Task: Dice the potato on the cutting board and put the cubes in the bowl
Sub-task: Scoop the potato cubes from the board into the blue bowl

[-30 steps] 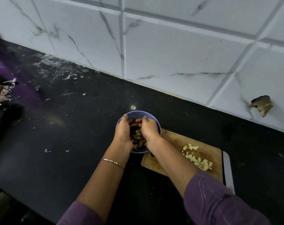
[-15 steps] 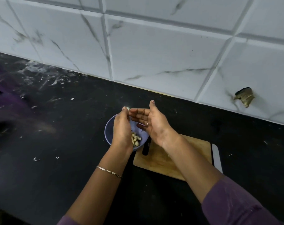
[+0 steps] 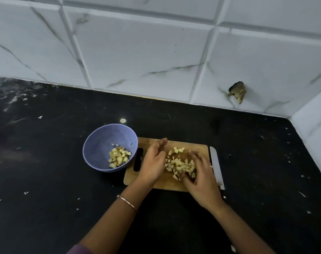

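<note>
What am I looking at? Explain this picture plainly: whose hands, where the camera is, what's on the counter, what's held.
No machine here: a person works bare-handed, and one camera on their head looks down at a black counter by a tiled wall. A purple bowl holds some potato cubes. Beside it lies a wooden cutting board with a pile of more cubes, and a knife lies along the board's right edge. The left hand stands open at the pile's left; the right hand covers the pile's right side, blurred, so whether it grips any cubes is unclear. Neither holds the knife.
</note>
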Demonstrator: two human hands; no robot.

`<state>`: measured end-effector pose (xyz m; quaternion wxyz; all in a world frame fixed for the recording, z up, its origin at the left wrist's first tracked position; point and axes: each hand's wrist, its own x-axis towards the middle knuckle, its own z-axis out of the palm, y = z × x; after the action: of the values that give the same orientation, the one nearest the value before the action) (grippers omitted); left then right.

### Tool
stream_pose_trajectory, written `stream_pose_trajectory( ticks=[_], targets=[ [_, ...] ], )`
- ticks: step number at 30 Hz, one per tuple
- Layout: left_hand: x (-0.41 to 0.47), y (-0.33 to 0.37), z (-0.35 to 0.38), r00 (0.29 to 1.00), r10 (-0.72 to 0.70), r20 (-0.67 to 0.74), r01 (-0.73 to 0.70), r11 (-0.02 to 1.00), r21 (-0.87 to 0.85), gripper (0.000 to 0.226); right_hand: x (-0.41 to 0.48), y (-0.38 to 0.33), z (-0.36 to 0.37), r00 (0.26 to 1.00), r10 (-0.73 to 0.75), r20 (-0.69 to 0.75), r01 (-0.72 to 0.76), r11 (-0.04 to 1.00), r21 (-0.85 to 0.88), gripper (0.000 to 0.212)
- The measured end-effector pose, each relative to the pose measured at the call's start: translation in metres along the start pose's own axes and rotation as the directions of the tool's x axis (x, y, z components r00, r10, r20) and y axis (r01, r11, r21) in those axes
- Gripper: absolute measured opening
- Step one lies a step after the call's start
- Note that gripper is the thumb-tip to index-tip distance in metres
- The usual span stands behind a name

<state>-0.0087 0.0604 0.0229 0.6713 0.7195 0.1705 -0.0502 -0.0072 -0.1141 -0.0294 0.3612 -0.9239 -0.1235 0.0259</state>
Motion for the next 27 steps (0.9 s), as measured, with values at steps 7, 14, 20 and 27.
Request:
stream_pose_trajectory(
  ticks=[7, 14, 20, 27],
  targets=[
    [0.022, -0.005, 0.01, 0.987, 0.049, 0.155, -0.115, 0.883, 0.456, 0.045, 0.005, -0.007, 0.015, 0.996, 0.015, 0.085, 0.013, 0.948, -0.317, 0.113],
    [0.027, -0.005, 0.006, 0.983, 0.07, 0.167, -0.128, 0.92, 0.37, 0.042, 0.03, -0.006, 0.022, 0.989, -0.049, 0.139, 0.091, 0.946, -0.312, 0.102],
    [0.027, -0.024, -0.001, 0.992, 0.118, -0.046, -0.11, 0.983, 0.149, 0.043, 0.037, -0.009, 0.02, 0.972, -0.183, 0.149, 0.221, 0.927, -0.303, 0.068],
    [0.02, -0.034, 0.004, 0.984, 0.159, -0.078, -0.153, 0.985, 0.074, 0.04, 0.045, -0.018, 0.019, 0.935, -0.311, 0.169, 0.352, 0.86, -0.369, 0.042]
  ],
)
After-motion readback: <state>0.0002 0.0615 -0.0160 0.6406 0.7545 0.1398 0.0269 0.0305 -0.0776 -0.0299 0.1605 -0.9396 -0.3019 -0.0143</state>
